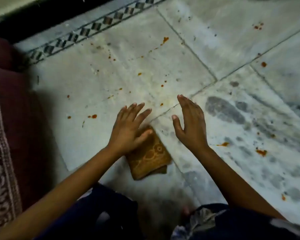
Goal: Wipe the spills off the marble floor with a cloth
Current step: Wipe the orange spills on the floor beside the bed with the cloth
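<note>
Floor: pale marble floor (206,40) with grey veining, dark joints and a patterned border strip (87,31) far left.
Rug: maroon rug (9,118) along the left edge.
Spills: orange-red spills (165,39) dotted across the slabs, far and right.
Cloth: folded brown cloth (151,158) lying flat, near centre.
Left hand: left hand (128,129) spread, palm down over the cloth's far corner.
Right hand: right hand (190,123) flat, fingers together, just right of the cloth, holding nothing.

Both hands flat-fingered and spread, left hand (128,129) low, right hand (189,123) raised edge-on.
</note>
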`<state>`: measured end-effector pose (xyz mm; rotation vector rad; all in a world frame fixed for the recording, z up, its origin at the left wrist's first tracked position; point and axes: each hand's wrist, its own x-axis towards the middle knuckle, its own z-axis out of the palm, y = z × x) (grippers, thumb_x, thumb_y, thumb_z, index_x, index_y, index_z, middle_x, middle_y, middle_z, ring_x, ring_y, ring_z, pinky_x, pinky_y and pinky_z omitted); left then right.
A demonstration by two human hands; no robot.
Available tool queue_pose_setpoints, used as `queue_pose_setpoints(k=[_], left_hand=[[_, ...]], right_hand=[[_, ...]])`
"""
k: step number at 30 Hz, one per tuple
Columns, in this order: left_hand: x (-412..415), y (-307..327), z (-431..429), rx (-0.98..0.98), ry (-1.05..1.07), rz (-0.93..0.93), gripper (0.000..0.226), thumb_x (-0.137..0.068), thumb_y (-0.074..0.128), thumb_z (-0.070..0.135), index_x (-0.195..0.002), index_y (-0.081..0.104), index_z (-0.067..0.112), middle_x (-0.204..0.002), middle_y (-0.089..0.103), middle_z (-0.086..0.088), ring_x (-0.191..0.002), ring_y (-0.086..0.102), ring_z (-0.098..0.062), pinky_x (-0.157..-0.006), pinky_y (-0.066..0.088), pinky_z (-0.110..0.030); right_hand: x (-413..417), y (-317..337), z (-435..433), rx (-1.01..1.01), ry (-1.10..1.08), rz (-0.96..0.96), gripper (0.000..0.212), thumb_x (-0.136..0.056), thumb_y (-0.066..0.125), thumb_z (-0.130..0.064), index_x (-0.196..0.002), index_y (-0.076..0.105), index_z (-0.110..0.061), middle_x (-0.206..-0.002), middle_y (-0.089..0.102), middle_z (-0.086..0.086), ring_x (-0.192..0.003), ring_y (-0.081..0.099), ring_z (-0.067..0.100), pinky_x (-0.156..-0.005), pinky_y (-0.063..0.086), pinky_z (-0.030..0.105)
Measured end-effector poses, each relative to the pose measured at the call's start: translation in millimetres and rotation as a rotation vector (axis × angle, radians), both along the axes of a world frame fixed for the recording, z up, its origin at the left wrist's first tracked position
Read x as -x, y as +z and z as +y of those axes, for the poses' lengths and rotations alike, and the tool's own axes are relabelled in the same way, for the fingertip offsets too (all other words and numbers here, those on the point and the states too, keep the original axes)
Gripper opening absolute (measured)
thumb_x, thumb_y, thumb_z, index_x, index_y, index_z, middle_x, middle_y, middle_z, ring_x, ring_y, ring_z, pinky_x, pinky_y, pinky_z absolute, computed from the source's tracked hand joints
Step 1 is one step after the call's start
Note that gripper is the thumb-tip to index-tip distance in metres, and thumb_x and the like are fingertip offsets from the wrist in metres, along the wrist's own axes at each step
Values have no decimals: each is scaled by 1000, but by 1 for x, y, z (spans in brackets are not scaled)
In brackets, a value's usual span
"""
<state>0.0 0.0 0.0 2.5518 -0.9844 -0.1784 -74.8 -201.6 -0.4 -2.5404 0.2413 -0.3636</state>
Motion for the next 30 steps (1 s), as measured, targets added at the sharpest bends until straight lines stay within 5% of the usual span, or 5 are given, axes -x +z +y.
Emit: queue_pose_setpoints(k=[8, 11, 17, 25, 30], left_hand=[[66, -47, 7, -301, -113, 139, 97, -63, 31, 90, -143, -6, 51, -156, -21, -4, -141, -22, -29, -111, -13, -58], [70, -56, 10, -323, -109, 49, 92, -66, 30, 89, -145, 4, 49, -157, -11, -11, -143, -5, -38, -110, 4, -64], [56, -47, -1, -270, 10, 16, 64, -78, 54, 58, -137, 43, 37, -155, 24, -6, -124, 41, -35, -96, 35, -47], [22, -9, 56, -208, 230, 25, 75, -66, 47, 57, -136, 47, 30, -151, 35, -2, -117, 49, -33, -88, 44, -43], [-5, 13, 111, -141, 508, 2, 83, -61, 41, 62, -135, 48, 24, -148, 38, -3, -119, 49, -33, -90, 42, -42]], right_hand=[[27, -13, -6, 28, 2, -7, 52, -91, 42, -27, -138, 42, -6, -140, 48, 10, -130, 44, 25, -107, 33, 46], [28, -12, -4, 14, 13, 2, 52, -91, 41, -28, -138, 42, -6, -139, 48, 11, -129, 44, 25, -107, 34, 45], [23, -12, 8, -8, 98, 22, 52, -91, 40, -29, -139, 40, -9, -141, 47, 9, -131, 42, 23, -109, 31, 41], [0, -18, 36, -18, 188, 131, 62, -89, 29, -39, -143, 34, -9, -147, 39, 11, -138, 32, 27, -113, 20, 40], [-27, -28, 55, 93, 286, 258, 67, -91, 24, -41, -149, 14, -8, -157, 13, 11, -145, 9, 22, -115, -3, 31]])
